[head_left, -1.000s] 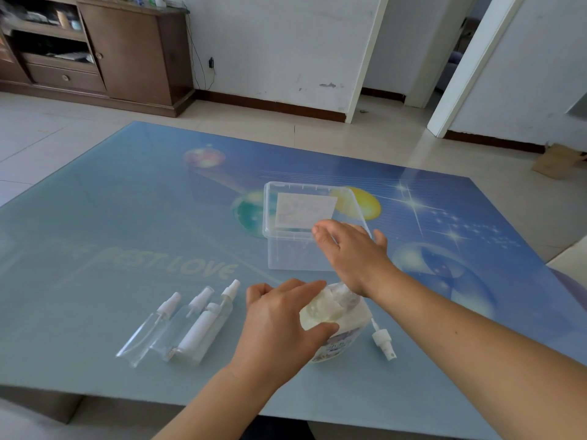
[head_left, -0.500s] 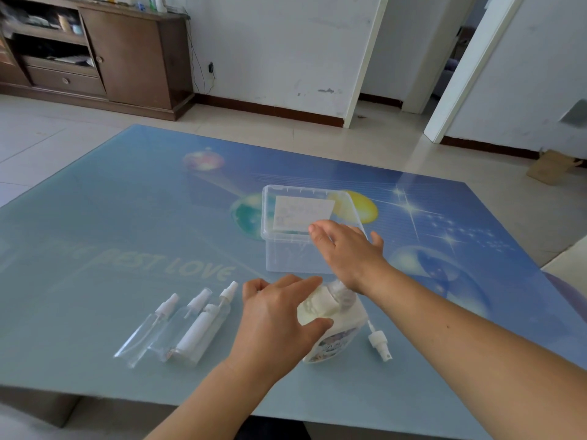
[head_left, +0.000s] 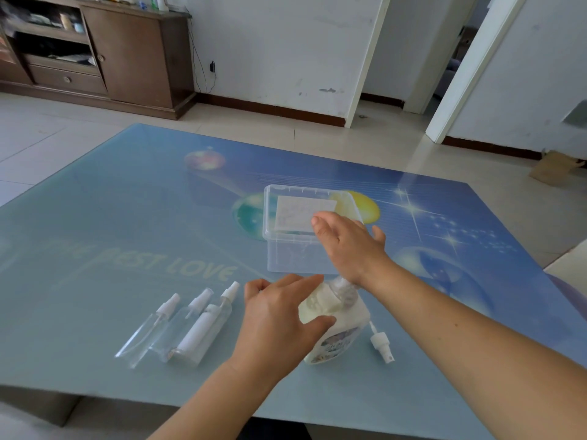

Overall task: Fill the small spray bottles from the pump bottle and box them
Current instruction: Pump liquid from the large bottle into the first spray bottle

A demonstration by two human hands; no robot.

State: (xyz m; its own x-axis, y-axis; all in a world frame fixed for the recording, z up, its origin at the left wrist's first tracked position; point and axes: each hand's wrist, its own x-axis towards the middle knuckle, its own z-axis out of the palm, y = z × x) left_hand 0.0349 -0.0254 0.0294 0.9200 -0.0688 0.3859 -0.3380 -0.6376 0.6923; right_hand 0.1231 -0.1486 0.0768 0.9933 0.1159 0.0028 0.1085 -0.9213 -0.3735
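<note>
Cream pump bottle point(head_left: 336, 328) stands at the near table point(head_left: 95, 249) edge, directly between your hands. Your left hand point(head_left: 279, 319) grips its shoulder, thumb and fingers curled round. Your right hand point(head_left: 347, 246) sits over the pump head with fingers fairly straight; pressing or just hovering, I can't tell. Small spray bottles point(head_left: 181, 325) lie flat just left of your left hand, long axes running away from you, nozzles at the far end, so that hand is nearer. A loose spray cap point(head_left: 381, 342) lies right of the bottle. Clear box point(head_left: 286, 252) sits just behind, under your right fingers.

left hand point(head_left: 279, 325) gripping pump bottle point(head_left: 336, 328), clear box point(head_left: 286, 249)
</note>
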